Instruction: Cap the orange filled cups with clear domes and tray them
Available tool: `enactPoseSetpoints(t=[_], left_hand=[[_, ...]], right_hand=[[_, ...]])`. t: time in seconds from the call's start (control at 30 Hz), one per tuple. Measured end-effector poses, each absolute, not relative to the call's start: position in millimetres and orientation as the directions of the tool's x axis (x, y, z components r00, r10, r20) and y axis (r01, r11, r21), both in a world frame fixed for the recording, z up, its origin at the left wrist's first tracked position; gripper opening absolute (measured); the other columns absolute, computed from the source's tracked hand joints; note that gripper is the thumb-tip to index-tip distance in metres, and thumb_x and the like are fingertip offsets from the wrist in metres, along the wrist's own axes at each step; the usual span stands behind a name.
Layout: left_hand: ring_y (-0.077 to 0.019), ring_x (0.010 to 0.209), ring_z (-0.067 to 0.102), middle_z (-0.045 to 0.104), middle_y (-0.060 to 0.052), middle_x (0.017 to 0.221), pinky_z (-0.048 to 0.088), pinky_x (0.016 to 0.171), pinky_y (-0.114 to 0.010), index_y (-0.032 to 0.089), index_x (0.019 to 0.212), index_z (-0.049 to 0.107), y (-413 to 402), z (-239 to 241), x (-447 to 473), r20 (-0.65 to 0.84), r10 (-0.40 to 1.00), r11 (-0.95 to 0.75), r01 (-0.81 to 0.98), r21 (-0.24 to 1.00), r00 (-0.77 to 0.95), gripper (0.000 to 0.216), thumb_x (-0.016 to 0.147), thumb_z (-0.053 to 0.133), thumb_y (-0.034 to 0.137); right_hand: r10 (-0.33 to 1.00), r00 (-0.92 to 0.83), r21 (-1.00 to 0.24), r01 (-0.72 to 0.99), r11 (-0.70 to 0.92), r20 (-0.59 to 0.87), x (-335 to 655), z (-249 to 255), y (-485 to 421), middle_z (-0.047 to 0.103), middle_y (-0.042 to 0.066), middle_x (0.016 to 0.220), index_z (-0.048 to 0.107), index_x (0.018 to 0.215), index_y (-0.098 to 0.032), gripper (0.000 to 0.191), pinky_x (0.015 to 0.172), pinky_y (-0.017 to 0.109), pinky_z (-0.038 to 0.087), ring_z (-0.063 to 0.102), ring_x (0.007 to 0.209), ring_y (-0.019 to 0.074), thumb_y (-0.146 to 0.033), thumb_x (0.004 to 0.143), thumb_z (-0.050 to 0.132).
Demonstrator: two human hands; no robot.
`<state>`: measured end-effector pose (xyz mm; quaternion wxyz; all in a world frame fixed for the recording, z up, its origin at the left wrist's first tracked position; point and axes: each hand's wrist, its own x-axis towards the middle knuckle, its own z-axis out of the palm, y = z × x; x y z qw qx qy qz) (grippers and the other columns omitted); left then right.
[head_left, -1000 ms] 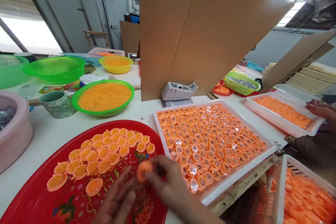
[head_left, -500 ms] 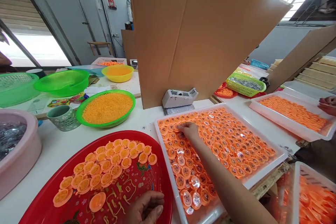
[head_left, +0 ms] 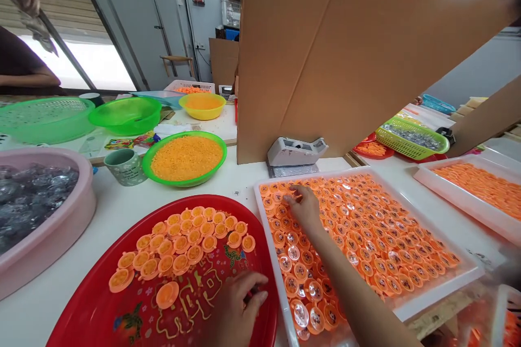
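My left hand [head_left: 240, 303] hovers over the right part of a red tray [head_left: 77, 312], thumb and fingers apart with nothing seen between them. On that tray sit rows of round orange plastic pieces [head_left: 165, 248] with small tabs, and one lone orange piece [head_left: 167, 295] lies nearer me. My right hand [head_left: 307, 209] is over the far left of a white tray [head_left: 411, 312], its thumb and fingers slightly parted at the orange discs. These discs [head_left: 380, 261] are packed in rows, with small dark prints and shiny clear tops. What lies under my right fingers is partly hidden.
A tall cardboard sheet [head_left: 325, 54] stands behind a tape dispenser [head_left: 297, 150]. To the left are a green bowl of small orange bits [head_left: 186, 158], a mug [head_left: 125, 167] and a pink tub [head_left: 83, 206] of clear pieces. Another white tray [head_left: 468, 200] stands right. A person's arm [head_left: 28, 78] shows far left.
My view has swung left. My right fingers have loosened from a pinch at a disc and part slightly. My left hand stays over the red tray.
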<state>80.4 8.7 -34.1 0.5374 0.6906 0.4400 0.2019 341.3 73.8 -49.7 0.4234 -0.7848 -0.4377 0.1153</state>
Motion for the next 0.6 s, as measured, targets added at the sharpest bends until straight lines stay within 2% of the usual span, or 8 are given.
enactPoseSetpoints(t=[0.1, 0.17, 0.27, 0.33, 0.4, 0.6], left_hand=[[-0.0225, 0.088, 0.066, 0.072, -0.004, 0.094, 0.05, 0.081, -0.034, 0.023, 0.092, 0.072, 20, -21, 92, -0.161, 0.797, -0.145, 0.444, 0.884, 0.582, 0.021, 0.082, 0.056, 0.014], [-0.0203, 0.09, 0.064, 0.071, -0.004, 0.096, 0.05, 0.083, -0.033, 0.022, 0.094, 0.07, 30, -17, 104, -0.062, 0.783, -0.284, 0.444, 0.85, 0.618, 0.022, 0.087, 0.051, 0.011], [-0.0203, 0.09, 0.059, 0.068, -0.005, 0.093, 0.049, 0.081, -0.033, 0.017, 0.089, 0.067, 52, -18, 130, 0.165, 0.709, -0.596, 0.458, 0.659, 0.686, 0.026, 0.092, 0.043, 0.007], [-0.0232, 0.091, 0.056, 0.066, -0.007, 0.091, 0.047, 0.079, -0.036, 0.016, 0.081, 0.065, 69, -21, 148, 0.232, 0.65, -0.713, 0.476, 0.515, 0.723, 0.027, 0.09, 0.043, 0.002], [-0.0261, 0.091, 0.053, 0.064, -0.009, 0.088, 0.045, 0.077, -0.039, 0.016, 0.075, 0.063, 86, -24, 162, 0.25, 0.633, -0.743, 0.486, 0.46, 0.732, 0.029, 0.086, 0.043, -0.002], [-0.0274, 0.087, 0.05, 0.06, -0.009, 0.083, 0.039, 0.074, -0.042, 0.018, 0.072, 0.058, 104, -33, 173, 0.269, 0.645, -0.747, 0.514, 0.422, 0.716, 0.032, 0.082, 0.039, -0.006]], right_hand=[[0.83, 0.485, -0.72, 0.676, -0.155, 0.277, 333, -47, 73, 0.064, 0.005, 0.099, 0.07, 0.097, -0.021, 0.023, 0.083, 0.035, 0.048, 0.061, 0.087, 0.021, -0.022, 0.075, 0.064], [0.836, 0.455, -0.692, 0.709, -0.132, 0.306, 333, -47, 73, 0.063, 0.006, 0.097, 0.071, 0.095, -0.021, 0.023, 0.085, 0.035, 0.048, 0.06, 0.09, 0.0216, -0.018, 0.075, 0.061], [0.813, 0.475, -0.656, 0.738, -0.161, 0.336, 340, -50, 73, 0.063, 0.008, 0.096, 0.07, 0.096, -0.018, 0.025, 0.085, 0.038, 0.048, 0.06, 0.088, 0.023, -0.014, 0.074, 0.057], [0.807, 0.479, -0.634, 0.753, -0.177, 0.344, 345, -52, 72, 0.064, 0.009, 0.094, 0.07, 0.093, -0.017, 0.025, 0.083, 0.038, 0.049, 0.061, 0.085, 0.0228, -0.013, 0.074, 0.055], [0.815, 0.462, -0.611, 0.772, -0.176, 0.349, 348, -54, 72, 0.064, 0.008, 0.09, 0.071, 0.089, -0.017, 0.023, 0.081, 0.036, 0.049, 0.061, 0.082, 0.0217, -0.01, 0.074, 0.054], [0.866, 0.357, -0.551, 0.826, -0.118, 0.35, 347, -52, 74, 0.064, 0.008, 0.089, 0.071, 0.082, -0.017, 0.026, 0.084, 0.032, 0.049, 0.061, 0.088, 0.0205, -0.007, 0.074, 0.049]])
